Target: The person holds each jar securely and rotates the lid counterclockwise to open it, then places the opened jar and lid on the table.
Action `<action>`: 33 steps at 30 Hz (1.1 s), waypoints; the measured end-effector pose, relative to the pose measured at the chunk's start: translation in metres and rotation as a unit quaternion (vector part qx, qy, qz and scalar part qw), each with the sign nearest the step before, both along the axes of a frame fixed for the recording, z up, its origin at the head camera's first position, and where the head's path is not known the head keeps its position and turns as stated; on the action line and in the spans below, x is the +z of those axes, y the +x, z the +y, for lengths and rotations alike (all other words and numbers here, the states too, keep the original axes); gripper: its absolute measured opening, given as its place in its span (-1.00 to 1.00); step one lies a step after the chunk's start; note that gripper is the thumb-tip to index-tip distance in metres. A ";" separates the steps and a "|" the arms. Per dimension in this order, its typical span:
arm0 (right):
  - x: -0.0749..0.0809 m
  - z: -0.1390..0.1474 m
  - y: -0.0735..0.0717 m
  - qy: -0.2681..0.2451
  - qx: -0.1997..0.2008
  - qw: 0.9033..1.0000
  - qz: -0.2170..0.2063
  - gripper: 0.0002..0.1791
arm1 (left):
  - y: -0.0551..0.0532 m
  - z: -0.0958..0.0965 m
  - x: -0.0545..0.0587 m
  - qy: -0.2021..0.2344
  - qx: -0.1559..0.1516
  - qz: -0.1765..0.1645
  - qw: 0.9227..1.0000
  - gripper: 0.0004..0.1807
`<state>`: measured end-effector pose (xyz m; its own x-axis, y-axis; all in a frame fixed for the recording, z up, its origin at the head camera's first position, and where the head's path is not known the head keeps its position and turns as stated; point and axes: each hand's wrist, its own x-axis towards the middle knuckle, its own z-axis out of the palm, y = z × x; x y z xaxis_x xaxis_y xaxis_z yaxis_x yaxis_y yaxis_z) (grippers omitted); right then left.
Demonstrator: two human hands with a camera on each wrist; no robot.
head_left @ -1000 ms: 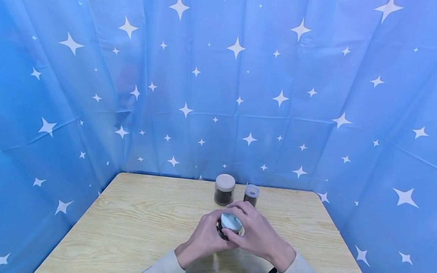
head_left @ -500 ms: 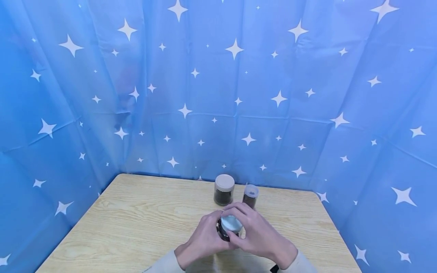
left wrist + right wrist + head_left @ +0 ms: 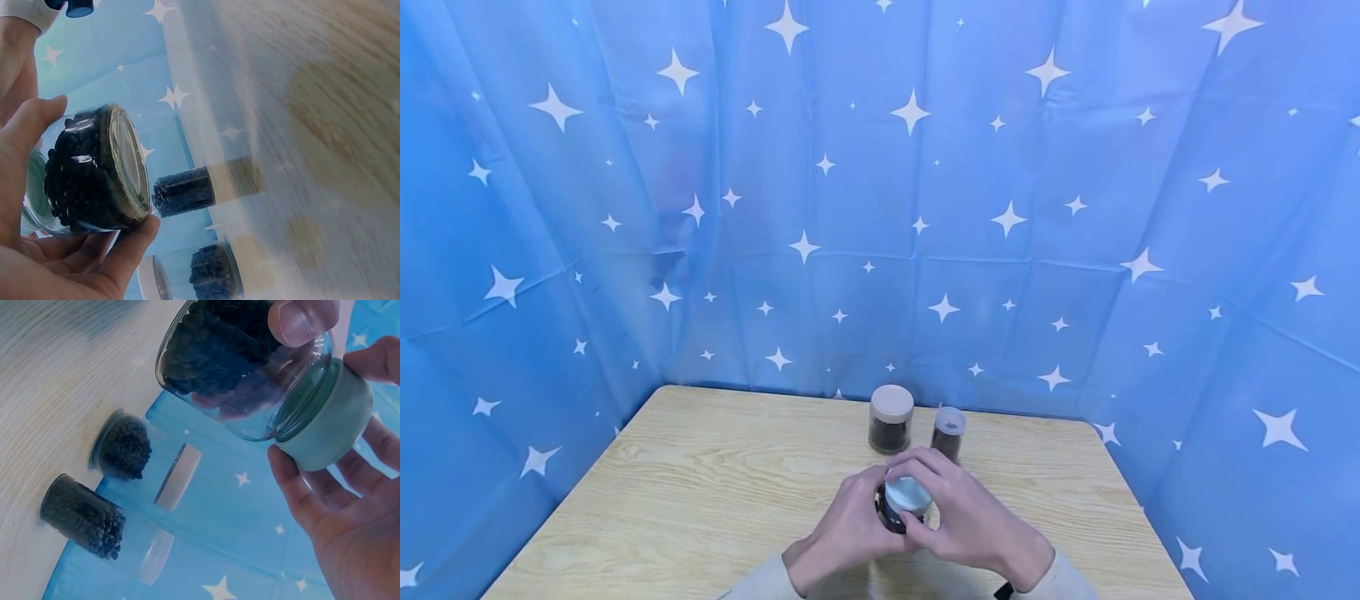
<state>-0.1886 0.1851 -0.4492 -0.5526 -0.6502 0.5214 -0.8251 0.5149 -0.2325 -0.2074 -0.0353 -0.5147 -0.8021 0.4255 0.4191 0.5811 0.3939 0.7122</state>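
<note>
A clear glass jar (image 3: pixel 87 169) part-filled with dark beans is raised off the table, tilted, between both hands. My left hand (image 3: pixel 850 518) grips its body, thumb on one side and fingers on the other, as the left wrist view shows. Curled round the pale green lid (image 3: pixel 331 425) are the thumb and fingers of my right hand (image 3: pixel 973 525). The lid sits on the jar's mouth, with the glass neck visible just below it in the right wrist view. From the head view, the hands hide most of the jar's body.
Behind the hands stand two more jars of dark beans: a wide one (image 3: pixel 889 435) with a whitish lid and a slimmer one (image 3: pixel 948 442) with a translucent lid. They are near the back edge of the wood-grain table (image 3: pixel 722 467). A blue star-patterned curtain (image 3: pixel 880 183) surrounds it.
My right hand has turned slightly about the lid, its thumb shifting a little along the near side. The left hand keeps its grip. The head view has tilted up slightly.
</note>
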 end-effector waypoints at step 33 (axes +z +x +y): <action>-0.025 -0.028 0.015 -0.083 -0.159 0.982 0.059 -0.44 | -0.002 -0.003 0.001 -0.008 0.053 0.009 0.999 -0.30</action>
